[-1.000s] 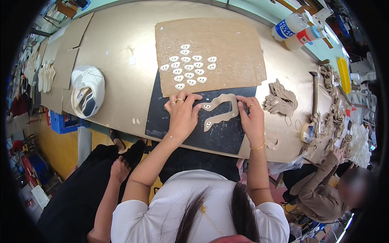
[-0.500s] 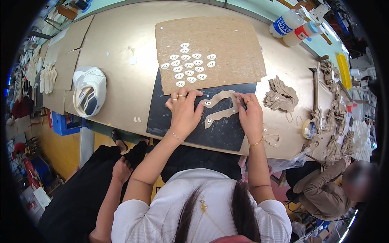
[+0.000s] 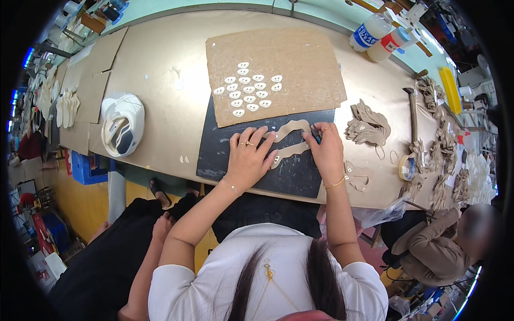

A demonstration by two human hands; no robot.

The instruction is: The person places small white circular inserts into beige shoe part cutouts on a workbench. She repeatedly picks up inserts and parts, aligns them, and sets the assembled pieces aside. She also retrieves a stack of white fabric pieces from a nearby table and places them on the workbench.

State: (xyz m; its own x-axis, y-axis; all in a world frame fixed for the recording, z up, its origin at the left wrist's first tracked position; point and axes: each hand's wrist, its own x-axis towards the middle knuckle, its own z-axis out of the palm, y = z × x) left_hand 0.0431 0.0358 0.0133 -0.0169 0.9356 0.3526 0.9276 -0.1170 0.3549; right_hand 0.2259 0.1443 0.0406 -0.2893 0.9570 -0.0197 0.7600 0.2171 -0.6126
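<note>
A long tan counter carries a brown cardboard sheet and a black cutting mat. On the mat lies a curved tan leather strip. The left hand presses flat on it, fingers spread. The right hand pinches a small dark tool at the strip's end.

A craft workshop: long tan worktable, dark cutting mat, heaps of beige cut-out pieces.
</note>
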